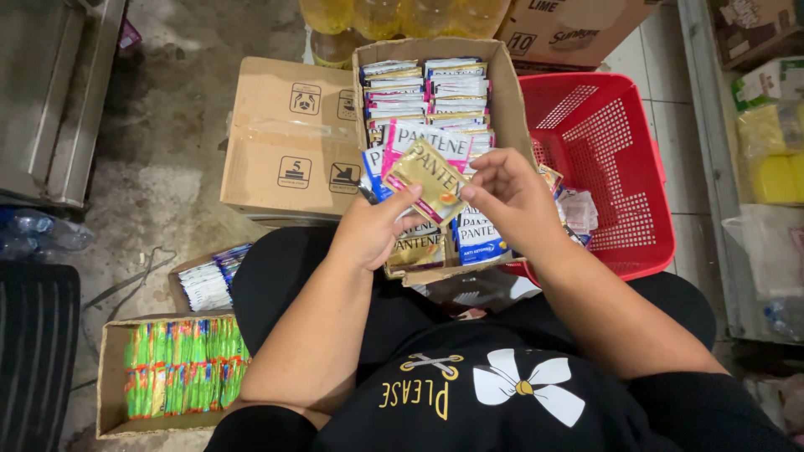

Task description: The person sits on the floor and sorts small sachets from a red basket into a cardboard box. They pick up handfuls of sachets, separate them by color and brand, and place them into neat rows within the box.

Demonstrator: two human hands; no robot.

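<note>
From the head view I count two hands at work over one open cardboard box [509,92] that sits on the floor in front of my knees. My left hand [373,228] is closed in a pinch, thumb and fingertips gripping the lower left edge of a single gold sachet [425,180]; my right hand [509,197] is likewise closed in a pinch on the sachet's lower right corner. The sachet is held just above the near end of the box, tilted, its long axis running from upper left to lower right, with its printed face up toward me. Inside the box I see two rows of sachets standing on edge toward the far wall, with white-and-pink ones lying flat at the middle and gold and blue ones at the near edge; I cannot count them singly. One sealed brown carton [289,138] lies touching the box's left wall. One red plastic basket [615,151] stands just beside the box's right wall, a few loose sachets in its near corner. At the lower left, one box of green sachets [180,368] lies near my left elbow, with one smaller box of white and blue sachets [209,283] just beyond it.
</note>
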